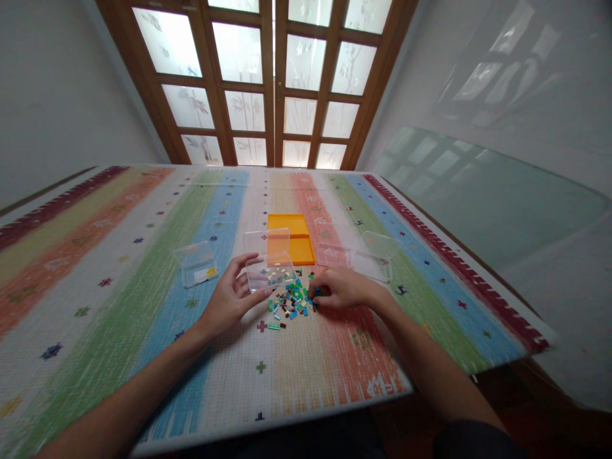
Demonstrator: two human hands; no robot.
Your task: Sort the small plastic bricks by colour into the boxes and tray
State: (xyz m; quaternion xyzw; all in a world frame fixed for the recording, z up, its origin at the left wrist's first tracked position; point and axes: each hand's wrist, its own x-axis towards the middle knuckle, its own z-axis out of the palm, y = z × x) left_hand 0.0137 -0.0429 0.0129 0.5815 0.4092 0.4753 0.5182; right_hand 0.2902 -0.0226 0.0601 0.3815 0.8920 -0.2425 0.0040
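My left hand (234, 296) grips the left side of a clear plastic box (289, 285), its thumb along the front edge and its fingers behind. The box's lid stands open, and several cream-coloured pieces (280, 275) lie inside. Just right of it, a pile of small toy building bricks (293, 302) in green, blue, brown and cream is spread on the tablecloth. At the pile's right edge my right hand (335, 288) reaches down with its fingers pinched together. What those fingertips hold, if anything, is hidden.
An open orange case (306, 250) lies behind the pile. Another clear box (199, 275) with a few yellow and white pieces stands at left; open clear boxes (373, 268) stand at right. A striped tablecloth (157, 331) covers the table, whose front edge is near me.
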